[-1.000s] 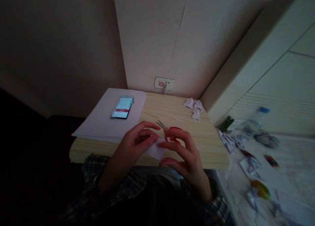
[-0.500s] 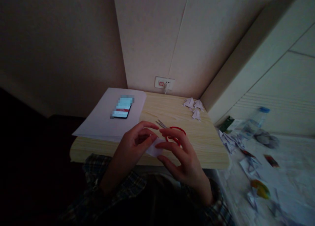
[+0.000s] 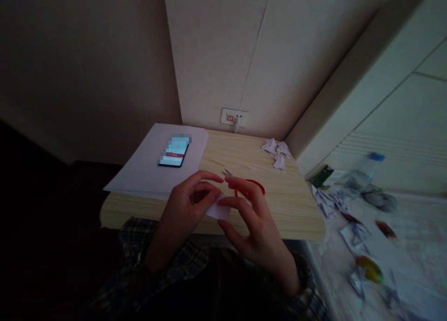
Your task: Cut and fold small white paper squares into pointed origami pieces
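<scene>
A small piece of white paper (image 3: 219, 211) is held up between my hands over the table's front edge. My left hand (image 3: 191, 202) pinches its left side between thumb and fingers. On the other side, my right hand (image 3: 249, 214) grips the paper with thumb and fingers curved around its edge. Part of the sheet is hidden by my fingers. Just beyond my right hand lie scissors with red handles (image 3: 257, 185), their blades pointing up and left. My fingers cover part of the handles.
A lit phone (image 3: 174, 152) rests on a stack of white paper (image 3: 139, 174) at the table's left. Several folded paper pieces (image 3: 269, 146) sit at the back right. Right of the wooden table (image 3: 296, 204), a lower surface carries a plastic bottle (image 3: 365, 174), paper scraps and wrappers.
My right hand has moved slightly left, its fingers further over the paper. The paper has tilted a little, and the camera view has shifted slightly.
</scene>
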A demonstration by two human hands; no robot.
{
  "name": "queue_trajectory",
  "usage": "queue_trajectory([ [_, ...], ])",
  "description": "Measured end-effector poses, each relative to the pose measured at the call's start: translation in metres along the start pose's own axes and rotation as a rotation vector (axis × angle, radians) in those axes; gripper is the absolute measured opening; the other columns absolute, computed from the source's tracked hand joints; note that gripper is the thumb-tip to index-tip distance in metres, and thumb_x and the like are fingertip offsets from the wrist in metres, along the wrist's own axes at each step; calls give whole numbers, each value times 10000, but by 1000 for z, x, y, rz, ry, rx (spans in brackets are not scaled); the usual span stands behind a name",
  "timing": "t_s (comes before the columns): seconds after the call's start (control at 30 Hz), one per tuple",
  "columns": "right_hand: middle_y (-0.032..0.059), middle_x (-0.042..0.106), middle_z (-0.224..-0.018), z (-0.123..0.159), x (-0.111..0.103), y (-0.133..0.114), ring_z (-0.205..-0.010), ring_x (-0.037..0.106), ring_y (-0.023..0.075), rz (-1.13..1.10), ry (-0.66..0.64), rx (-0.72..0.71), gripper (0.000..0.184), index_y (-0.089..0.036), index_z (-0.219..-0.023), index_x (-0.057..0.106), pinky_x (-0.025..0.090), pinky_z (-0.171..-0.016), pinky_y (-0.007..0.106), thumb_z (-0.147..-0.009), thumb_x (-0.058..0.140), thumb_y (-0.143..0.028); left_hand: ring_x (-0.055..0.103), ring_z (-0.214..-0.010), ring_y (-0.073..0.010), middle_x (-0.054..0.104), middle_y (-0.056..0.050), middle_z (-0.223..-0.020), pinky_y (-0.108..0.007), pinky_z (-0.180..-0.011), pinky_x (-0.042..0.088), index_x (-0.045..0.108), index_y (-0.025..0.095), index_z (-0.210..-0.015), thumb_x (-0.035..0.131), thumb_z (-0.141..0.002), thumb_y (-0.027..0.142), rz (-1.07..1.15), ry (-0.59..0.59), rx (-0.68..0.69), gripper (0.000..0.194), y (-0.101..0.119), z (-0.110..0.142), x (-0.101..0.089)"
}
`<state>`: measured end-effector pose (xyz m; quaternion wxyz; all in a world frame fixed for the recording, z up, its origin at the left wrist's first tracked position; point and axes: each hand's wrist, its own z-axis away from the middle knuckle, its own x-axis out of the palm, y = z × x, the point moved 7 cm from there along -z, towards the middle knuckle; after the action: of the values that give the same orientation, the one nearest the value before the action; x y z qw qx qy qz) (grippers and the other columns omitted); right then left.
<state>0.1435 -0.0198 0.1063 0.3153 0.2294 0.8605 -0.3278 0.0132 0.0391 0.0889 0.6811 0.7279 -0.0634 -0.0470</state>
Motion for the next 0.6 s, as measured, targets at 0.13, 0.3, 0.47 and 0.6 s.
queue_trajectory([
  [0.13, 138, 573, -1373, 2, -3, 0, -1243, 572, 288, 30, 39, -32, 238, -242, -1140, 593, 525, -999, 531, -923, 583, -145, 695, -609, -163, 722, 31, -630, -232, -581, 518, 683, 202, -855, 725, -734, 220, 0, 3, -9, 129, 0, 1, -1],
  [0.3, 131, 585, -1355, 4, -3, 2, -1231, 578, 280, 43, 55, -51, 272, -243, -1141, 607, 531, -997, 531, -918, 556, -95, 669, -584, -142, 718, 43, -631, -211, -535, 477, 677, 200, -871, 723, -746, 208, 26, -32, -34, 134, -3, 1, 1],
  [0.47, 117, 579, -1363, 5, -3, 7, -1260, 568, 261, -31, 62, -29, 211, -237, -1120, 617, 552, -1003, 484, -951, 567, -121, 680, -617, -133, 729, 47, -662, -205, -555, 469, 668, 200, -942, 714, -793, 193, 33, -106, -42, 157, -6, 3, 6],
  [0.6, 99, 603, -1319, 6, -8, 10, -1187, 615, 247, -25, 116, -25, 170, -256, -1068, 638, 584, -960, 444, -968, 565, -139, 717, -682, -144, 759, 34, -729, -210, -620, 513, 648, 209, -1018, 742, -799, 201, 108, -158, -74, 238, -8, 6, 7],
])
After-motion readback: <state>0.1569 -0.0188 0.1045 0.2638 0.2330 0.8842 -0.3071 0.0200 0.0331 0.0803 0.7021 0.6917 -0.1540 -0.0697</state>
